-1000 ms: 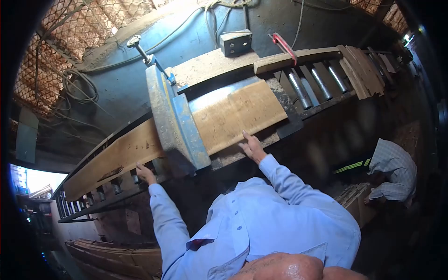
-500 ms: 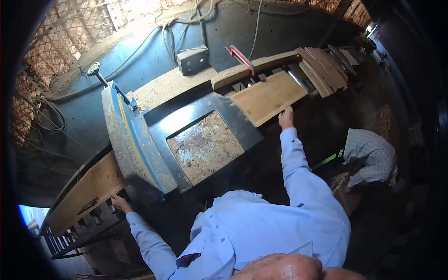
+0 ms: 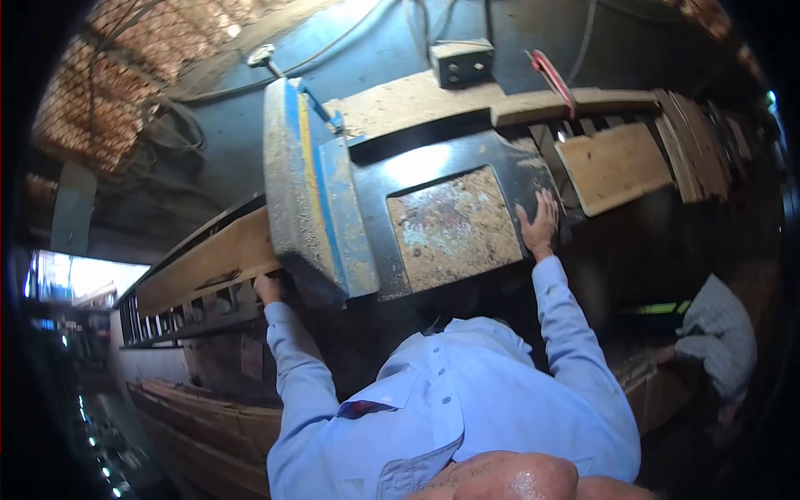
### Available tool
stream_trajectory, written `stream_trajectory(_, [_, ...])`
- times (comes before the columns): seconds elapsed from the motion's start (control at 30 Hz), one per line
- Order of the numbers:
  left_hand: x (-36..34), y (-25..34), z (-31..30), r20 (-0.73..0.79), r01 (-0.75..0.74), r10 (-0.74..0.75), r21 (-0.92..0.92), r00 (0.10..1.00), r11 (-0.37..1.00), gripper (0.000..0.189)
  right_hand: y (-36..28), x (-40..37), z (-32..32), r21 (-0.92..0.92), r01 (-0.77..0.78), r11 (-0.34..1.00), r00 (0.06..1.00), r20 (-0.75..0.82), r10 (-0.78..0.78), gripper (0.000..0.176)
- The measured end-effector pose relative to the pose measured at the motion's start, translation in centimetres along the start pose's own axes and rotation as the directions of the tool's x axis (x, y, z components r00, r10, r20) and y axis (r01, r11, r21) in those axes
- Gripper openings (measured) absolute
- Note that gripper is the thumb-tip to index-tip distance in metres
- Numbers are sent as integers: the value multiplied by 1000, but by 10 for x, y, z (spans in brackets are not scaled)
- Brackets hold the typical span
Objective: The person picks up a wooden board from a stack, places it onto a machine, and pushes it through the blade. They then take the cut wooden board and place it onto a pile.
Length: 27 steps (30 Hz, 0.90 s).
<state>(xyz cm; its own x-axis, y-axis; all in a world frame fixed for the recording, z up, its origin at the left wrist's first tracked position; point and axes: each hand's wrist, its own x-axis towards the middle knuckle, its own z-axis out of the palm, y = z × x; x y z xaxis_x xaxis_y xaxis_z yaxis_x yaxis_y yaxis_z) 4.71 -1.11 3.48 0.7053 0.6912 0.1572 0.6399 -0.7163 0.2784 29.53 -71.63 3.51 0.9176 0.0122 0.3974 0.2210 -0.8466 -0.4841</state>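
Observation:
My left hand (image 3: 267,288) is at the near edge of a long wooden board (image 3: 204,262), beside the dusty blue machine head (image 3: 321,187); its fingers are curled and partly hidden there. On the right part of the black machine table (image 3: 375,179), my right hand (image 3: 540,223) lies flat with its fingers spread, holding nothing. Just right of it, a flat wooden board (image 3: 617,167) rests on the rollers, apart from my hand. Sawdust covers the recessed panel (image 3: 454,225) between my two hands.
A red clamp (image 3: 552,79) grips the wooden fence (image 3: 583,103). Several planks (image 3: 696,150) lie at the far right. A grey box (image 3: 461,63) stands behind the table. A co-worker in a light shirt (image 3: 721,333) bends down at the lower right. Stacked timber (image 3: 208,417) is at lower left.
My right hand has let go of the flat board and come onto the black table, its fingers now spread. The view has shifted, so the machine appears further right. My left hand stays by the long board.

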Motion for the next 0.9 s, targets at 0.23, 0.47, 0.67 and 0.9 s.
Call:
stream_trajectory(0.23, [-11,-12,75,-77,-46,41,-68,996,997,14,-1,2,-1,-28,-2,1000,999,50,3,72])
stream_trajectory(0.47, [-24,28,3,78,-223,227,-62,971,973,27,3,1,0,-18,0,1000,999,37,0,76])
stream_trajectory(0.67, [7,-3,34,-57,68,-115,-521,992,851,48,-2,1,-3,-86,-17,996,996,82,24,83])
stream_trajectory(0.9, [-16,39,49,-184,-58,-35,-479,982,876,39,-10,4,-6,-180,-22,983,992,120,44,86])
